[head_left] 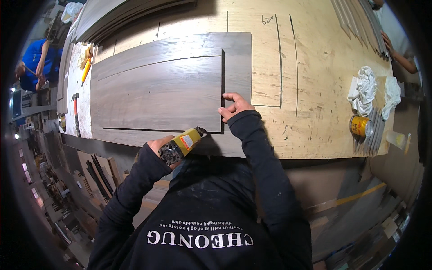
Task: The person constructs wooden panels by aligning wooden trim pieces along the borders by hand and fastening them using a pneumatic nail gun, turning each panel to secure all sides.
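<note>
A grey wood-grain board (171, 85), edged with dark lines, lies on a larger grey panel (237, 58) at the near side of the bench. My left hand (158, 145) is wrapped round a yellow-and-black nail gun (183, 143). The black nose of the tool is over the board's near edge, close to its right corner; I cannot tell whether it touches. At the board's right edge rests my right hand (236, 108), its index finger and thumb apart and pointing left. The other fingers are partly curled.
More grey panels (103, 20) are stacked at the back left. A hammer (75, 112) and an orange-yellow knife (86, 71) lie left. White rags (363, 92), a yellow can (361, 126) and grey strips (375, 135) are right. Other people work on both sides, one in blue (36, 63).
</note>
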The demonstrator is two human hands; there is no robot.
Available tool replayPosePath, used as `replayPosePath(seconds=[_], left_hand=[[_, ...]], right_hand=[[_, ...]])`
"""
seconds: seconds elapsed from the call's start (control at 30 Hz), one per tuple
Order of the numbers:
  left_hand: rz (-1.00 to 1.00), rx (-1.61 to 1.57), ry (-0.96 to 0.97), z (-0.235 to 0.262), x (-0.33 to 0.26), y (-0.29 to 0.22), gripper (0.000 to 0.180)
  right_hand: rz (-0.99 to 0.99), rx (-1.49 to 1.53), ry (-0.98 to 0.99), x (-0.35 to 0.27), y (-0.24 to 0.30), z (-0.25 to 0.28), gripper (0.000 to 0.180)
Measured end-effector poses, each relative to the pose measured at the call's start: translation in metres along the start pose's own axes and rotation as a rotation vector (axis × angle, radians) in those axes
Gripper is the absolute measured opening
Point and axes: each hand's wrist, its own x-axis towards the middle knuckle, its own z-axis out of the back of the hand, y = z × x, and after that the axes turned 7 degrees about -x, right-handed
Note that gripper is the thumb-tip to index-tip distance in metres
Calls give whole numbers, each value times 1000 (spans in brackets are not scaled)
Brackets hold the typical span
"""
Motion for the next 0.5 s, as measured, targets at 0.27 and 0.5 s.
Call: replayPosePath(seconds=[0.27, 0.5], left_hand=[[88, 44, -110, 10, -25, 23, 31], [247, -12, -212, 23, -43, 43, 29]], right_hand=[[-13, -39, -8, 3, -2, 1, 41], [-44, -37, 43, 1, 10, 8, 42]])
